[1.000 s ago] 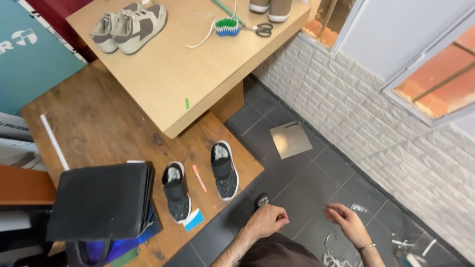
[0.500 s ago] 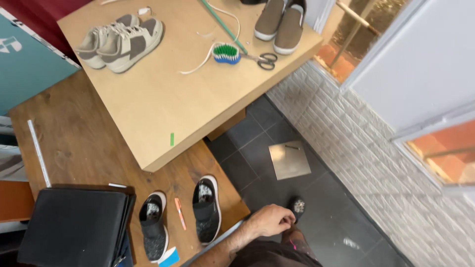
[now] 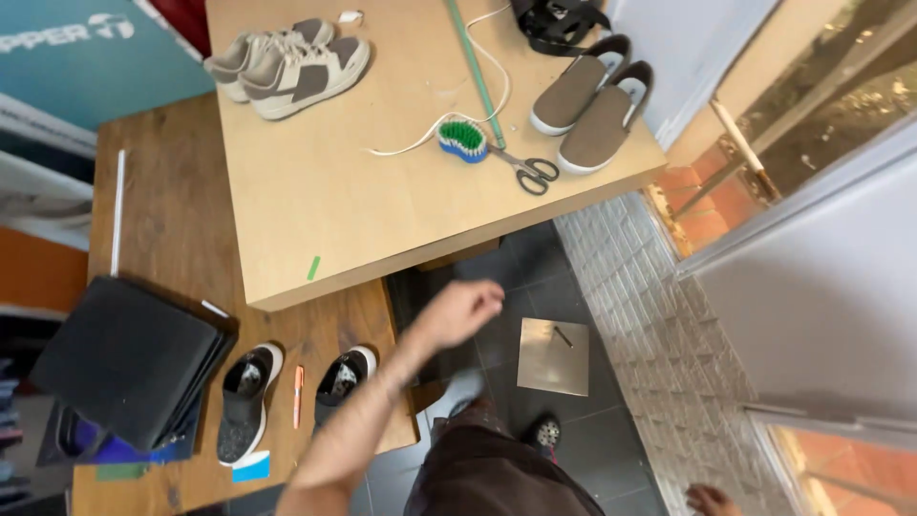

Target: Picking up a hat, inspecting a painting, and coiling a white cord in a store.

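Pale wooden table stands over dark floor tiles; both hands, left and right, hold nothing.

There is only one camera, and I am wearing it on my head. It is looking almost straight down from high up, so everything is looking small and far below me. The light wooden table is filling the top middle of the view, and its near edge is lying just above my left hand. The dark wooden bench is running down the left side. The dark floor and the white brick wall are showing on the right.
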